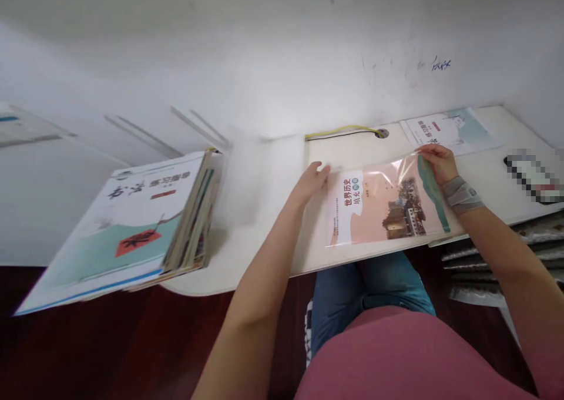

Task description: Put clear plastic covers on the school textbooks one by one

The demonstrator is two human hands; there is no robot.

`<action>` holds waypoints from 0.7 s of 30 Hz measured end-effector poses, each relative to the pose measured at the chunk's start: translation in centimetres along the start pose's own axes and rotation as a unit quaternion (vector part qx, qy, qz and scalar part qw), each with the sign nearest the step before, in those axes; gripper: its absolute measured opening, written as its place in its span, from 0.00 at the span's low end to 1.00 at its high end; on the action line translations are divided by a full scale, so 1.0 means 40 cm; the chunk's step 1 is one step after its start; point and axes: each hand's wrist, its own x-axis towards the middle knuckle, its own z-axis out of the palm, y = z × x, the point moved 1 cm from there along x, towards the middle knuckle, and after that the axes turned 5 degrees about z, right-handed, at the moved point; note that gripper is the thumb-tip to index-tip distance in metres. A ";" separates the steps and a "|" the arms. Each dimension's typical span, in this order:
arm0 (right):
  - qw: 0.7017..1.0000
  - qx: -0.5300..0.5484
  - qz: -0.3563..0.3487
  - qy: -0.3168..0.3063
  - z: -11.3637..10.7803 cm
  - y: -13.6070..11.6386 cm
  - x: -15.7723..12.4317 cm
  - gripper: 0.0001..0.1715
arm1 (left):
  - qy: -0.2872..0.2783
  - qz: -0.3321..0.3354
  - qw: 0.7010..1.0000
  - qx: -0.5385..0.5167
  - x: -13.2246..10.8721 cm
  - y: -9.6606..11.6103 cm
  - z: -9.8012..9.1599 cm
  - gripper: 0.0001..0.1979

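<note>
One booklet with a pink, white and green cover, bearing Chinese characters, is at the right-hand part of the white table, directly in front of the person, its lower edge near the table's front edge. A shiny, clear film shows along its upper side; whether the booklet lies fully flat cannot be determined. The right hand, with a grey wrist band, is at the upper right corner, thumb and fingers pinching the booklet there. The left hand is at the upper left corner, thumb and forefinger slightly apart at the tips; the other fingers are largely hidden, and it cannot be told whether they grip the edge. Behind the right hand, near the wall, lies a second booklet with a white and pale green cover. A yellow cable runs along the rear edge to a round hole. At the far right lies a dark-edged object, its surface obscured by pixelation. A stack of books occupies the left end, its front overhanging the table. Blue handwriting marks the wall.
</note>
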 end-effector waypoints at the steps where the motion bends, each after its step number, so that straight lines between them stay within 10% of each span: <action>1: 1.000 -0.006 -0.012 0.002 -0.004 -0.008 -0.004 0.10 | -0.004 -0.017 0.999 -0.041 0.021 0.001 0.004 0.21; 7: 0.998 -0.050 0.006 -0.029 -0.025 -0.019 0.016 0.17 | -0.047 -0.025 0.992 -0.110 0.087 0.017 0.013 0.10; 15: 0.975 -0.219 0.025 -0.013 -0.035 0.040 0.056 0.18 | -0.014 0.035 0.994 -0.105 0.120 0.007 0.045 0.23; 21: 0.871 -0.490 -0.027 -0.010 0.028 0.024 0.042 0.24 | 0.041 0.134 0.979 0.145 0.091 -0.017 0.049 0.21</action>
